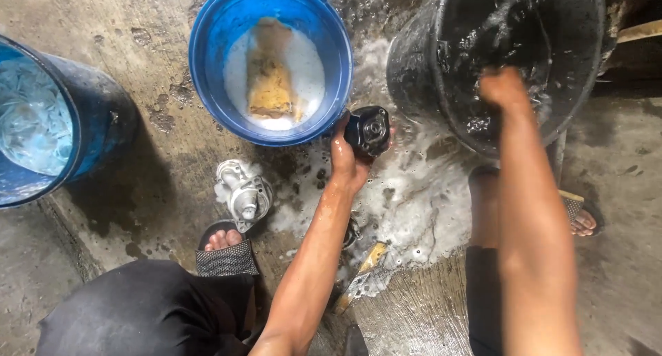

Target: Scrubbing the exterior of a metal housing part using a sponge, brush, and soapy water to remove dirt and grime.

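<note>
Only the head view here, looking straight down at a wet concrete floor [158, 163]. The left hand [345, 156] is wrapped around a black cylindrical metal part [369, 130], fingers curled round its body so the round end faces up at the camera; that end has a shiny raised ring with a small hub in the middle, and the whole thing looks glossy and dripping wet. It sits roughly in the middle of the scene, just off the near rim of the blue bucket [207, 66] and left of the black bucket [414, 66]. The right hand [503, 87] is up at the black bucket, over its tilted mouth, blurred, so I can't tell if it's gripping the rim or just cupped there. Water and white suds are splashed over the floor between the two buckets and spread toward the near side. The blue bucket holds foamy white water with a yellowish-brown sponge or cloth [270, 80] floating in it. Far left there's a second blue tub [103, 121] of clear water. A silver cast-metal housing [243, 194] lies on the floor near the left sandalled foot [224, 249], and a paintbrush [362, 277] lies in the suds on the near side.
</note>
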